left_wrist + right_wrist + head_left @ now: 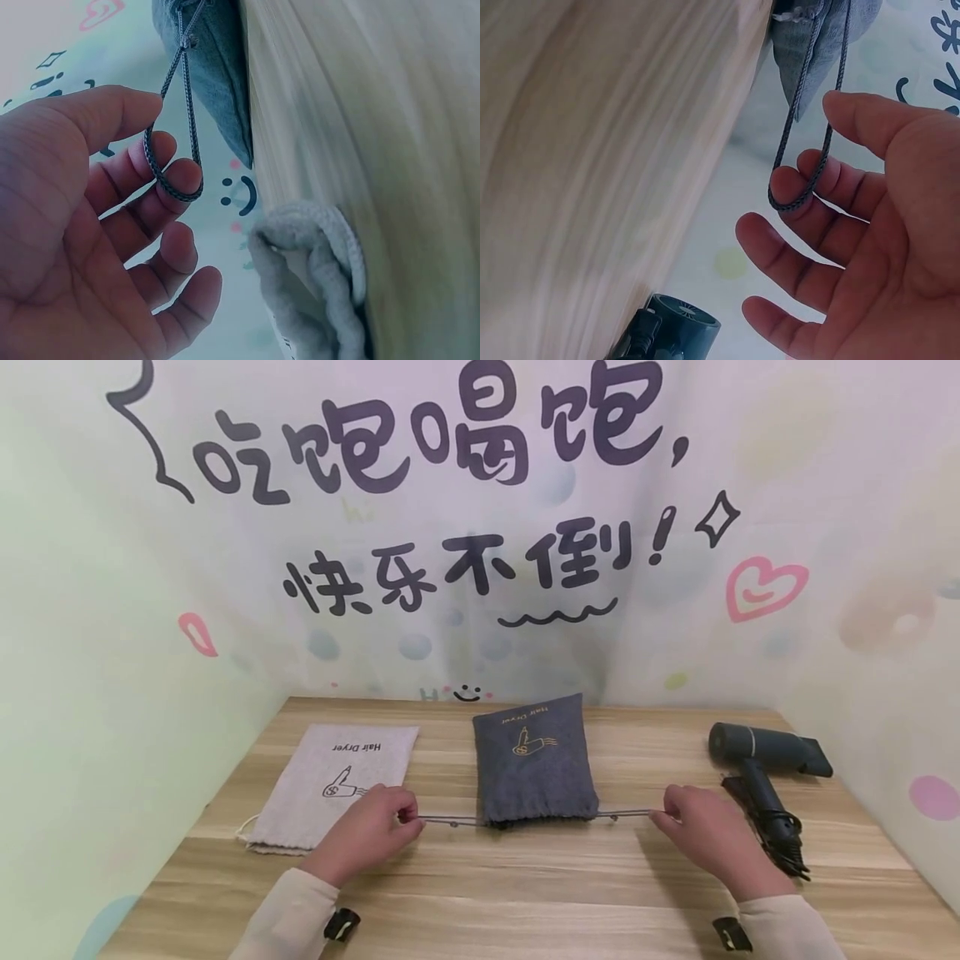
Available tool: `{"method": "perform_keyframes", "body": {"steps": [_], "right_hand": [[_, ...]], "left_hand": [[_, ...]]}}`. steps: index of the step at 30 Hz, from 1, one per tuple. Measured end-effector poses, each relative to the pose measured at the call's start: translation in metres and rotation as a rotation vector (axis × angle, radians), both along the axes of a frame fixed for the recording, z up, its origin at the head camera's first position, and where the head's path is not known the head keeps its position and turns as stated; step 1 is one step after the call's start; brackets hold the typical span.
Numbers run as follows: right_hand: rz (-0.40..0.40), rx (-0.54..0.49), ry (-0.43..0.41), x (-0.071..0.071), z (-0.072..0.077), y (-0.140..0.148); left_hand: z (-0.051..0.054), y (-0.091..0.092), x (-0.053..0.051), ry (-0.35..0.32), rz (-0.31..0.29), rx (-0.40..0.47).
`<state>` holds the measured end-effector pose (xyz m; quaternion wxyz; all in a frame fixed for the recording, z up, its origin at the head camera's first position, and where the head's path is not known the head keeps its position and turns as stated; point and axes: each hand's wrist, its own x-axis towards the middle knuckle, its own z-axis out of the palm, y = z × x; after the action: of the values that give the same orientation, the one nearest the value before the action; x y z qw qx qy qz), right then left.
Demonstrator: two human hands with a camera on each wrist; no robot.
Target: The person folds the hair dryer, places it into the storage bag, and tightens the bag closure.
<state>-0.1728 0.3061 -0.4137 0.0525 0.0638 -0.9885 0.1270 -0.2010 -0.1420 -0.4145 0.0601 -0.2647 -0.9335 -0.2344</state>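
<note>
A dark grey drawstring bag [534, 768], printed "Hair Dryer" with a gold dryer picture, lies on the table with its gathered mouth toward me. Its drawstring runs out taut on both sides. On the left, my left hand [372, 827] holds one cord loop [192, 124], which passes round its index and middle fingertips in the left wrist view. My right hand [712, 835] holds the opposite loop [785, 139], hooked over its curled fingers, with the thumb beside the cord. The bag's mouth looks bunched nearly closed; its inside is hidden.
A light grey drawstring bag [352, 756] lies flat at the left, partly behind my left hand. A dark hair dryer [765, 750] with its cable bundled at the handle rests at the right, beside my right forearm. Printed cloth walls [465, 652] border the wooden table [525, 893].
</note>
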Motion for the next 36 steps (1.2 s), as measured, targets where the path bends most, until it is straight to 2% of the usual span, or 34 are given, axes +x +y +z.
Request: {"method": "perform_keyframes", "body": {"steps": [6, 16, 23, 29, 36], "right_hand": [[0.009, 0.005, 0.035, 0.002, 0.001, 0.005], [-0.017, -0.019, -0.008, 0.001, 0.005, 0.011], [-0.028, -0.03, 0.0, 0.002, 0.004, 0.015], [-0.021, -0.029, 0.014, 0.003, 0.005, 0.019], [-0.065, -0.042, -0.005, 0.005, 0.012, 0.028]], "left_hand": [[0.0, -0.006, -0.001, -0.036, 0.029, -0.001], [0.004, -0.017, 0.0, 0.002, 0.034, -0.005], [0.005, -0.022, -0.001, 0.009, 0.042, -0.012], [0.004, -0.026, -0.002, -0.003, 0.066, -0.02], [0.002, -0.035, -0.004, 0.003, 0.108, -0.01]]}}
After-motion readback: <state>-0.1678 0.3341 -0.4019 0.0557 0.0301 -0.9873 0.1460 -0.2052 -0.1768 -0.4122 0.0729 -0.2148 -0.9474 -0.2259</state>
